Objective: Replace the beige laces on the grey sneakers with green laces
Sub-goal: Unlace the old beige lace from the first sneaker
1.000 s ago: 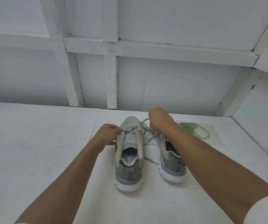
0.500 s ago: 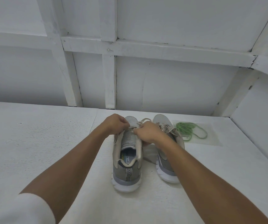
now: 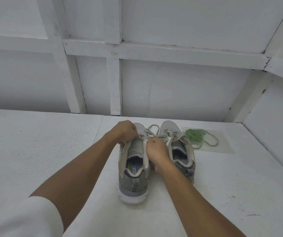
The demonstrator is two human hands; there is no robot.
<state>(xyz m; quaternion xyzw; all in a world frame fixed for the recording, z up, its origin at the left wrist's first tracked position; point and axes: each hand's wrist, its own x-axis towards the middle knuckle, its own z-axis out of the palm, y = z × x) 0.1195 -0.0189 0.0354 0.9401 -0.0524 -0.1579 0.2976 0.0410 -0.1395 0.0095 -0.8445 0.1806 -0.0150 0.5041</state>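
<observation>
Grey sneakers [image 3: 134, 178] [image 3: 169, 128], two; green laces [image 3: 195, 134], one bundle; two hands [image 3: 125, 132] [image 3: 157, 149] pinch beige laces [image 3: 152, 130].

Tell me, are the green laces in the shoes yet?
Out, not in. The green laces lie loosely heaped on a clear sheet beside the right sneaker, which holds beige laces.

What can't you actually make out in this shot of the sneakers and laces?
Head view throughout.
Left hand: its back hides the fingers; lace or sneaker edge in them, unclear.
Left sneaker: this hand and the right hand cover the eyelets, so how far the beige laces are undone is hidden.
Right sneaker: the right forearm covers part of its heel.
Green laces: bunched and small; their number is unclear.
</observation>
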